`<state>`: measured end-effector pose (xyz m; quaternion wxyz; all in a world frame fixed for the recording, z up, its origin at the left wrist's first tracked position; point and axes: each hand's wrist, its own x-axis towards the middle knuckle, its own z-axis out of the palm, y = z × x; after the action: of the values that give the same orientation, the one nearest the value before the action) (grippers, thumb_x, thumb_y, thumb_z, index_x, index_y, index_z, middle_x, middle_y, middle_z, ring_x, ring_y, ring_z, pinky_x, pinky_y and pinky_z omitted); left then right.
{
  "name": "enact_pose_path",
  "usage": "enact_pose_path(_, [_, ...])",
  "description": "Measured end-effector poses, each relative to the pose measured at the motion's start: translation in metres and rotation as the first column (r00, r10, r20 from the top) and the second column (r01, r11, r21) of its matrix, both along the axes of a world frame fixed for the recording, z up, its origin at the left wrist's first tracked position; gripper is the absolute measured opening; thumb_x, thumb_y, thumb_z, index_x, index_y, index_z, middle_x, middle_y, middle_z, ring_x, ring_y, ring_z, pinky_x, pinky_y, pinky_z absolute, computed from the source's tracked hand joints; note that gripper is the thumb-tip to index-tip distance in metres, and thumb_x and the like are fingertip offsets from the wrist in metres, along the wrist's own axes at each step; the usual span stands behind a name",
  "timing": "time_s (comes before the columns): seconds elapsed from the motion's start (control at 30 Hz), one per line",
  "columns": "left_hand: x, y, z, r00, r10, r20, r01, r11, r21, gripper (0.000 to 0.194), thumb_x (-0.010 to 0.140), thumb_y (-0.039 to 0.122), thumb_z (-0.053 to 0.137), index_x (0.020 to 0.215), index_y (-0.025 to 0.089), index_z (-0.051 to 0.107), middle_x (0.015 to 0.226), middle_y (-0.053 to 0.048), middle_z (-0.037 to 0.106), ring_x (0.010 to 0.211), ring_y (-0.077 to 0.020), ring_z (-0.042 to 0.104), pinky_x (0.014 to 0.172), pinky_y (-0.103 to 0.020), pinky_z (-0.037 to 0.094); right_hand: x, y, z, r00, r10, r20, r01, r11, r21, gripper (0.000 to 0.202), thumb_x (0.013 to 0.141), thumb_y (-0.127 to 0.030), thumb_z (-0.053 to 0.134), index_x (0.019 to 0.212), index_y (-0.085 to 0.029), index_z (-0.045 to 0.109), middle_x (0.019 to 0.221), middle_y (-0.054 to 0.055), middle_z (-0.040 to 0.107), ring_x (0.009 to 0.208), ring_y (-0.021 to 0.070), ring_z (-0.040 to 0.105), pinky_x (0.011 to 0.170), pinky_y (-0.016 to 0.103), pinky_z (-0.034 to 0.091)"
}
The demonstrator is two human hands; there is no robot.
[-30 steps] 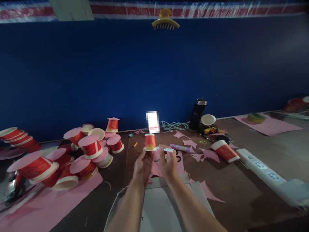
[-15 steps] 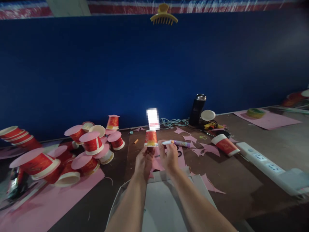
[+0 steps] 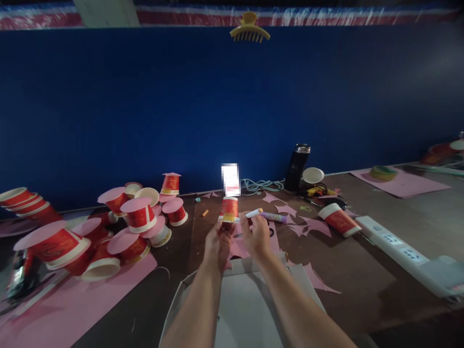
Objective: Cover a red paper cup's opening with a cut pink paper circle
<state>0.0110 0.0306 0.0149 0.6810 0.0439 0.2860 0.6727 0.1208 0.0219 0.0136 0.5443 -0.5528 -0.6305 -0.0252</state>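
Observation:
My left hand (image 3: pixel 218 241) grips an upside-down red paper cup (image 3: pixel 230 208) from below, near its white rim. The cup has gold markings and is raised over the work area. Close to its right side is my right hand (image 3: pixel 258 236), with fingers closed around a slim white stick (image 3: pixel 253 213) that bears a small orange mark; its exact kind is unclear. A purple patterned tube (image 3: pixel 274 218) shows just beyond the right fingers. Under the hands lie pink paper (image 3: pixel 239 247) and dark-handled scissors (image 3: pixel 271 233), partly hidden.
Red cups topped with pink discs (image 3: pixel 137 215) crowd the left, by stacked cups (image 3: pixel 31 205). A bright phone-like screen (image 3: pixel 231 179), cable (image 3: pixel 263 185) and black flask (image 3: pixel 297 166) stand at the back. Pink scraps (image 3: pixel 316 225), a tipped cup (image 3: pixel 339 220) and power strip (image 3: pixel 393 241) lie right.
The cup and both hands appear slightly further right and lower, much like the whole scene. The white stick has shifted a little relative to the purple tube. Both grips are kept.

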Motion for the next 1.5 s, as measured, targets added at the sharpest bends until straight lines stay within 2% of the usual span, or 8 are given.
enact_pose_path(0.23, [0.001,0.001,-0.006,0.999,0.011,-0.042,-0.010,1.000,0.010,0.015,0.083,0.007,0.050,0.072,0.009,0.061,0.067,-0.006,0.064,0.062,-0.0119,0.062,0.069,-0.027,0.053,-0.002,-0.001,-0.001,0.999,0.041,-0.022,-0.040,0.999,0.022,0.025,0.090,-0.033,0.047,0.080,-0.018,0.064,0.072,0.005,0.065,0.070,0.0182,0.056,0.071,0.030,0.041])
enact_pose_path(0.57, [0.003,0.002,-0.015,0.995,0.014,-0.102,-0.002,0.994,0.109,0.003,0.075,0.012,0.059,0.075,0.011,0.062,0.071,-0.005,0.066,0.066,-0.0124,0.063,0.076,-0.029,0.049,-0.002,-0.001,0.000,0.997,0.065,-0.046,-0.067,0.997,-0.037,0.029,0.088,-0.037,0.049,0.071,-0.017,0.062,0.068,0.007,0.065,0.069,0.0195,0.058,0.068,0.031,0.042])
enact_pose_path(0.73, [0.005,0.003,-0.019,0.991,-0.009,-0.136,0.029,0.988,0.149,0.008,0.071,0.017,0.065,0.076,0.011,0.064,0.073,-0.006,0.067,0.069,-0.0132,0.063,0.079,-0.030,0.048,-0.003,-0.002,0.003,0.997,0.065,-0.048,-0.064,0.998,0.018,0.024,0.089,-0.035,0.049,0.085,-0.019,0.067,0.082,0.008,0.069,0.081,0.0209,0.061,0.078,0.034,0.044])
enact_pose_path(0.83, [0.007,0.002,-0.019,0.986,-0.002,-0.169,0.033,0.983,0.179,0.014,0.069,0.020,0.068,0.079,0.011,0.065,0.076,-0.005,0.067,0.071,-0.0133,0.063,0.080,-0.031,0.046,-0.003,-0.002,0.004,0.996,0.066,-0.055,-0.064,0.997,0.030,0.023,0.089,-0.033,0.050,0.089,-0.020,0.068,0.087,0.007,0.070,0.083,0.0205,0.061,0.081,0.035,0.043])
enact_pose_path(1.1, [0.008,0.001,-0.016,0.985,0.027,-0.171,0.008,0.980,0.198,0.016,0.064,0.020,0.071,0.076,0.012,0.065,0.073,-0.003,0.068,0.068,-0.0126,0.063,0.076,-0.029,0.046,-0.005,-0.003,0.002,0.999,0.034,-0.019,-0.034,0.999,0.013,0.025,0.089,-0.034,0.049,0.084,-0.019,0.068,0.085,0.008,0.070,0.082,0.0206,0.062,0.080,0.034,0.043])
enact_pose_path(1.23, [0.008,-0.002,-0.013,0.983,0.039,-0.180,0.007,0.969,0.247,0.017,0.062,0.021,0.072,0.074,0.012,0.065,0.075,-0.004,0.068,0.070,-0.0135,0.063,0.077,-0.029,0.046,-0.006,-0.004,0.004,0.999,0.038,-0.009,-0.038,0.999,-0.021,0.027,0.089,-0.035,0.049,0.074,-0.018,0.064,0.075,0.007,0.068,0.074,0.0202,0.061,0.075,0.033,0.044])
enact_pose_path(1.4, [0.008,-0.002,-0.014,0.980,0.024,-0.196,0.027,0.967,0.253,0.019,0.065,0.024,0.071,0.078,0.012,0.066,0.078,-0.005,0.068,0.072,-0.0143,0.063,0.077,-0.030,0.047,-0.007,-0.005,0.005,0.996,0.067,-0.057,-0.068,0.998,-0.013,0.024,0.090,-0.033,0.046,0.087,-0.019,0.065,0.086,0.007,0.070,0.081,0.0196,0.062,0.080,0.034,0.043])
enact_pose_path(1.5, [0.008,-0.001,-0.015,0.978,0.027,-0.206,0.032,0.960,0.277,0.016,0.065,0.023,0.071,0.076,0.012,0.065,0.078,-0.004,0.068,0.073,-0.0146,0.064,0.078,-0.030,0.047,-0.008,-0.004,0.003,0.995,0.082,-0.049,-0.083,0.996,-0.029,0.024,0.090,-0.034,0.047,0.084,-0.018,0.065,0.081,0.007,0.070,0.076,0.0199,0.062,0.077,0.034,0.044])
